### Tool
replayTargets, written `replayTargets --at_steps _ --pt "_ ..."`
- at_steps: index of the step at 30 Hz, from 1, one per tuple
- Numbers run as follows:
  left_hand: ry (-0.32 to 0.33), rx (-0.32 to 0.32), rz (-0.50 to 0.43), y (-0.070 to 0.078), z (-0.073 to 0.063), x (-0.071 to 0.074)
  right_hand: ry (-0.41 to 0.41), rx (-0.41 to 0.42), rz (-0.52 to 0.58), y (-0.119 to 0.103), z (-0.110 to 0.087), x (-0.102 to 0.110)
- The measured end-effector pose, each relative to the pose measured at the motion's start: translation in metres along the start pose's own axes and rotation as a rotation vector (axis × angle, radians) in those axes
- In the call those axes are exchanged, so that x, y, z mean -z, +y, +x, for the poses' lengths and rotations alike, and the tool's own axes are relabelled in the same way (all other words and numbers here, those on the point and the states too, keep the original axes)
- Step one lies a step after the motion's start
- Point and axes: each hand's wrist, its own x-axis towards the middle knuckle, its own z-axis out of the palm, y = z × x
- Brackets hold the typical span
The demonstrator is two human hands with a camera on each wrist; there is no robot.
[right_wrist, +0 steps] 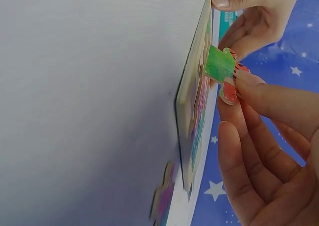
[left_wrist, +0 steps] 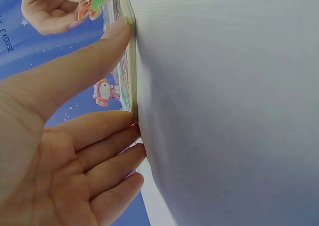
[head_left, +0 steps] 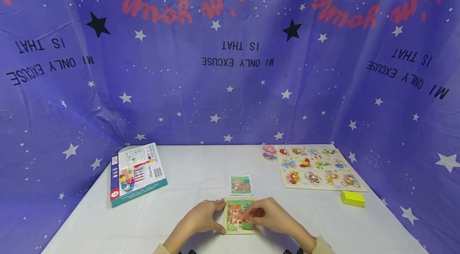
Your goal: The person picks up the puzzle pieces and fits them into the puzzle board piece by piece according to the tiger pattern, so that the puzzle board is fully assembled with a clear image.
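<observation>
A small square wooden jigsaw board (head_left: 242, 232) with a tiger picture lies near the front of the table. My left hand (head_left: 205, 216) steadies its left side, straight fingers touching the edge and the thumb at the near corner. Over the board's right half, my right hand (head_left: 274, 218) pinches a jigsaw piece (right_wrist: 220, 64), green and orange-red with dark stripes, between thumb and fingers. The piece is tilted up, close over the board. In the right wrist view a loose purple-and-blue jigsaw piece (right_wrist: 162, 196) lies on the table beside the board; my right hand hides that spot from above.
Just beyond the board lies a picture card (head_left: 240, 185). A wooden insect puzzle (head_left: 316, 166) is at the back right, with a pink figurine (head_left: 268, 151) by its left corner and a yellow block (head_left: 353, 198) before it. A beaded-toy box (head_left: 139, 174) lies on the left.
</observation>
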Motion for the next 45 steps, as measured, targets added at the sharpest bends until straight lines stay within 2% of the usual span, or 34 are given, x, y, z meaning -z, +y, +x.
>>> replayTargets --at_steps 10,19,27,45 --pt "0.007 -0.007 0.016 0.0 0.001 -0.002 -0.026 0.036 0.012 -0.002 0.009 -0.009" --pt "0.007 0.002 0.018 0.0 0.001 -0.002 -0.037 -0.008 -0.037 0.002 0.014 -0.012" --pt "0.011 -0.002 0.024 0.0 0.001 -0.002 -0.026 0.001 -0.119 0.0 0.016 -0.012" --pt "0.006 0.002 0.017 0.001 0.0 0.0 -0.028 -0.007 -0.135 0.001 0.017 -0.013"
